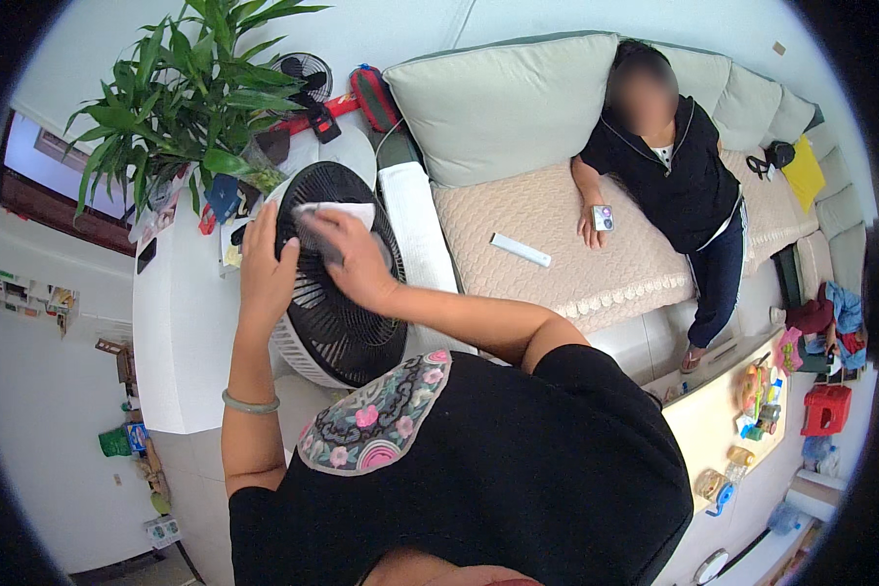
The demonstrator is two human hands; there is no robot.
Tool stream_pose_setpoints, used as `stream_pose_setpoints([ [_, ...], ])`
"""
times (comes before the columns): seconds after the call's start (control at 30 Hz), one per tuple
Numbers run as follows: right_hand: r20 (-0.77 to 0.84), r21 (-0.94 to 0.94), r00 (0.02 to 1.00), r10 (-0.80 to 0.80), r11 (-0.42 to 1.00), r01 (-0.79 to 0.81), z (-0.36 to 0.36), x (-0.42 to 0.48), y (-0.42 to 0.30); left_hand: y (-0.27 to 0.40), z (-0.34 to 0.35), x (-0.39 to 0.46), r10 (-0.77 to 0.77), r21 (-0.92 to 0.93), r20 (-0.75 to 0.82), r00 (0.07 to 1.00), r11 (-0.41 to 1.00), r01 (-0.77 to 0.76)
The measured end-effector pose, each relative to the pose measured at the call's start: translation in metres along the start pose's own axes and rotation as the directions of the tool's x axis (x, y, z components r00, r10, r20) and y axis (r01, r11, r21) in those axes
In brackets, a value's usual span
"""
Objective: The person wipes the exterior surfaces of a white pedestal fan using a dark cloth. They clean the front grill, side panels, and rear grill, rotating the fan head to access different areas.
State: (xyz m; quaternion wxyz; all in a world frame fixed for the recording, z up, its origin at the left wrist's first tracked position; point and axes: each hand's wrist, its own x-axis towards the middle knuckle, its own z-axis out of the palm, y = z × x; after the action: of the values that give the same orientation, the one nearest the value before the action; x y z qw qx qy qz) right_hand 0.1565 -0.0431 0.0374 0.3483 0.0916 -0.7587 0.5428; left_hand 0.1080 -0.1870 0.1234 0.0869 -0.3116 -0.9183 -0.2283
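Note:
An electric fan (pixel 351 322) with a black slotted grille and a white housing stands in front of me, its face tilted upward. My left hand (pixel 265 271) holds its left rim, fingers along the edge and thumb reaching over the grille. Across the upper part of the grille lies my right hand (pixel 355 260), blurred, pressing a pale cloth (pixel 355 212) against the slats. Part of the cloth is hidden beneath the fingers.
A white table (pixel 183 344) is at left, with a leafy potted plant (pixel 190 102) above. A person (pixel 659 154) holding a phone (pixel 602 217) sits on the sofa (pixel 513 205), near a white remote-like bar (pixel 520 250). A smaller fan (pixel 304 77) stands behind.

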Motion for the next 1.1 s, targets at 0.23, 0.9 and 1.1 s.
stream_pose_setpoints([
  [0.23, 0.224, 0.066, 0.899, -0.377, 0.926, 0.372, -0.007, -0.077, 0.061, -0.005, -0.011, -0.013, -0.082, -0.107, -0.016, 0.997, 0.991, 0.079],
  [0.9, 0.012, -0.061, 1.000, -0.026, 0.998, 0.027, 0.012, 0.021, 0.090, 0.015, -0.016, -0.022, -0.160, -0.182, -0.016, 0.987, 0.971, 0.155],
  [1.1, 0.082, -0.165, 0.917, 0.390, 0.913, -0.374, 0.028, -0.054, 0.138, 0.000, -0.024, -0.034, -0.185, -0.222, -0.032, 0.982, 0.960, 0.174],
])
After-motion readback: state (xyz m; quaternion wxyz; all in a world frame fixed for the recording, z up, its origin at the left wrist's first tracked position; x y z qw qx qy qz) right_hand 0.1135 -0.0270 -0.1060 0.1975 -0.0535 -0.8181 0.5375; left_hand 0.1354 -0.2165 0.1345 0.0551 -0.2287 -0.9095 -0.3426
